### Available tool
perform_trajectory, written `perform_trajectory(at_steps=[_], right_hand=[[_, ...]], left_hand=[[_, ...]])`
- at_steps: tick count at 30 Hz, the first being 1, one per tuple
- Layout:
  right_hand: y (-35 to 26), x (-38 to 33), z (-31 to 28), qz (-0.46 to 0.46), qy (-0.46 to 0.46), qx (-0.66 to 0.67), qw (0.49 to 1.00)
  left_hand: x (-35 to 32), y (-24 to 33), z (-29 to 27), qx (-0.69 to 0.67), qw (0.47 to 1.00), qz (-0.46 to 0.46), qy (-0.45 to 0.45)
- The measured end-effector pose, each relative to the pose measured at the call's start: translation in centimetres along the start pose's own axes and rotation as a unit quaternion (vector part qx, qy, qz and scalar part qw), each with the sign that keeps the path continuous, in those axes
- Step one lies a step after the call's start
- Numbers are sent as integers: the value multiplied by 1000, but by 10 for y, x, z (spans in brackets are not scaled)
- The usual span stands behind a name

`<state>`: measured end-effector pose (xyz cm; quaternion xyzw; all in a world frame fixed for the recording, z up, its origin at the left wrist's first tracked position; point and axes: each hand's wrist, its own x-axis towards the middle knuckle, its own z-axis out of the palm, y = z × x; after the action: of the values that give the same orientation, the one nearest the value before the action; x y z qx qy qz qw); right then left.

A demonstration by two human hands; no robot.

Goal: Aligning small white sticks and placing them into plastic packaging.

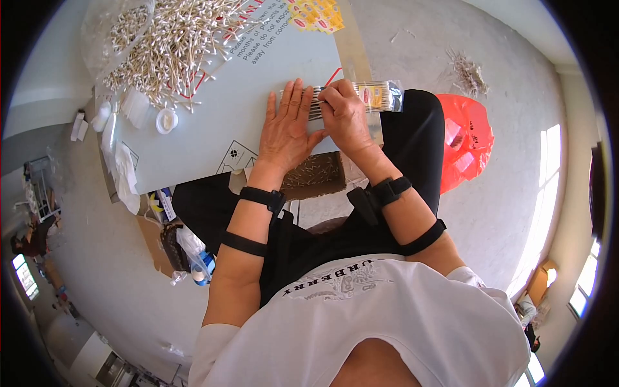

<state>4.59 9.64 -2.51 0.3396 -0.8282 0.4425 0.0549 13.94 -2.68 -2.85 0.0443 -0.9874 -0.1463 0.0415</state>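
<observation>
A clear plastic bag of cotton swabs [391, 97] with a yellow card lies across the right edge of the grey tabletop [213, 129]. My left hand [287, 129] lies flat with its fingers stretched out, over the left end of the row of swabs. Close beside it, my right hand [347, 115] is closed on the bag, its fingers curled down. The bag's printed end sticks out to the right of that hand. Both hands hide much of the swabs beneath them, and the right fingertips are partly out of sight.
A large heap of loose cotton swabs [167, 51] spreads at the far left, near a small round white container [166, 120]. Yellow cards [316, 14] lie at the far edge. Below the table stands an open brown box [316, 175]. A red plastic bag [465, 138] rests on the right.
</observation>
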Motion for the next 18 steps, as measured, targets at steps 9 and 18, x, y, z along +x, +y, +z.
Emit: perform_trajectory(at_steps=[9, 18], right_hand=[[2, -4, 2, -21, -2, -24, 999], [-2, -3, 0, 16, -46, -48, 998]], left_hand=[[1, 1, 0, -17, 1000, -2, 2], [1, 2, -1, 5, 1000, -4, 10]])
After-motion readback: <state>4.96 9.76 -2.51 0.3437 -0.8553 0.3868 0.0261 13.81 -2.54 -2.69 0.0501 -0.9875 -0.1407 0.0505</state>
